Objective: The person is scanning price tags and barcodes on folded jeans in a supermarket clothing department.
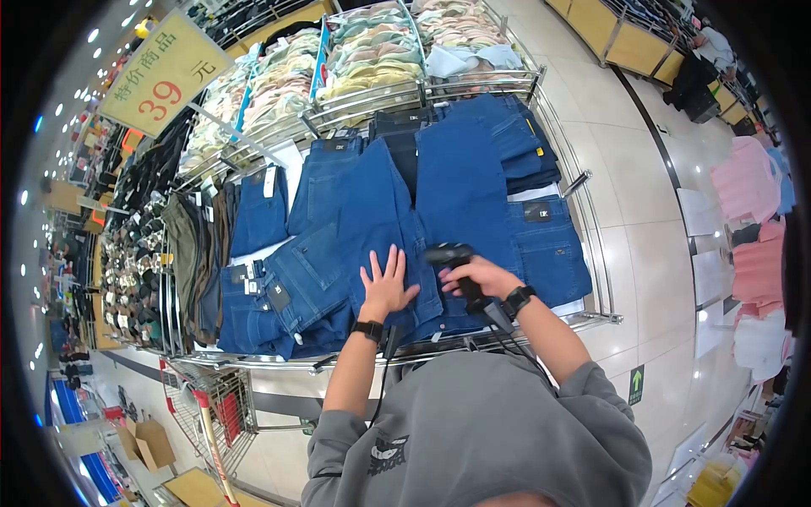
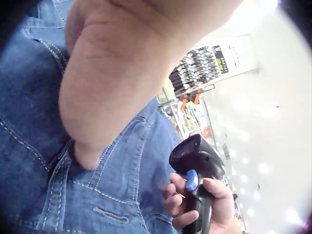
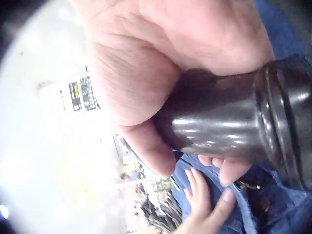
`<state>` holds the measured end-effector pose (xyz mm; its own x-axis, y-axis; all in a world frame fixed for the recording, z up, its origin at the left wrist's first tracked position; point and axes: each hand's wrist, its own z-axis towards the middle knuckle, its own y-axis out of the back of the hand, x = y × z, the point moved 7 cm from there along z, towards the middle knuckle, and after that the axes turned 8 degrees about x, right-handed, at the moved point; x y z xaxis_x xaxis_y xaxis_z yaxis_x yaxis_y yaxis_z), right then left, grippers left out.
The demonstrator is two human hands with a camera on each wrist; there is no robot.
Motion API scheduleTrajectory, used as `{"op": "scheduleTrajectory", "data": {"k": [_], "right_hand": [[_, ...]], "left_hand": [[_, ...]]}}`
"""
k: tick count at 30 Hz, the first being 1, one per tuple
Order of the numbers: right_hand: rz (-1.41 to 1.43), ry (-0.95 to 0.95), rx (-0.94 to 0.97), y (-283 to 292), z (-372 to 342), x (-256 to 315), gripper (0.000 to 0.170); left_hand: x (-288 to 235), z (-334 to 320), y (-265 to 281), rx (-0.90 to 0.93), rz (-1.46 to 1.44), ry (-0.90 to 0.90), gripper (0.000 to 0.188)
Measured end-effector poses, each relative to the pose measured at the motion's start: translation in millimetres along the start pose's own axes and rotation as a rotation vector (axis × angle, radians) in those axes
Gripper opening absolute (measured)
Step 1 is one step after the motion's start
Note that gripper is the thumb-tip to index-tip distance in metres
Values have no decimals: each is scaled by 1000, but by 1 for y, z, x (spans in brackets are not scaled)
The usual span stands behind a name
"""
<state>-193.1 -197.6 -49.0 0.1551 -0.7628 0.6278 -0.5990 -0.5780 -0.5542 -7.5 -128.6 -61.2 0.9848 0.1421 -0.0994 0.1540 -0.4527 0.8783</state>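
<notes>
My left hand (image 1: 387,286) rests with straight, spread fingers on a pair of blue jeans (image 1: 363,207) laid over other folded denim. White stitching and a buttonhole show on the jeans (image 2: 112,190) in the left wrist view. My right hand (image 1: 488,277) grips a black handheld barcode scanner (image 1: 449,253) by its handle, just right of the left hand and over the denim. In the left wrist view the scanner (image 2: 195,156) has a blue trigger, with fingers curled round the grip below it. Its black handle (image 3: 219,114) fills the palm in the right wrist view.
The jeans lie on a metal-railed display stand (image 1: 604,279). Behind are bins of pastel folded garments (image 1: 376,51) and a yellow price sign (image 1: 165,76). A shopping cart (image 1: 224,406) stands at front left. Tiled aisle (image 1: 621,169) runs along the right, and a cable hangs near each wrist.
</notes>
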Motion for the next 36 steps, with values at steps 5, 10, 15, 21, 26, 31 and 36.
{"op": "scheduleTrajectory", "data": {"k": [5,10,15,21,26,31,36], "right_hand": [[41,98,-148,78,-42,35,30],[18,151,-358,139,-59,78,26],[-28,143,-431,174,-43,107,27],[-105,152,-415,205,-4,128,26],[-208,147,-380,194,21,159,25],[-260,141,-250,194,53,184,26],[-294,101,-258,171,51,222,29]], "left_hand": [[-33,-34,7,355,-45,-85,68],[-163,-21,60,-18,-147,-490,33],[-248,11,-4,431,-148,-442,62],[-265,39,-26,367,-89,-303,57],[-237,39,-9,286,-379,-282,35],[-244,28,31,298,-459,-485,19],[-243,1,95,206,-579,-536,12]]}}
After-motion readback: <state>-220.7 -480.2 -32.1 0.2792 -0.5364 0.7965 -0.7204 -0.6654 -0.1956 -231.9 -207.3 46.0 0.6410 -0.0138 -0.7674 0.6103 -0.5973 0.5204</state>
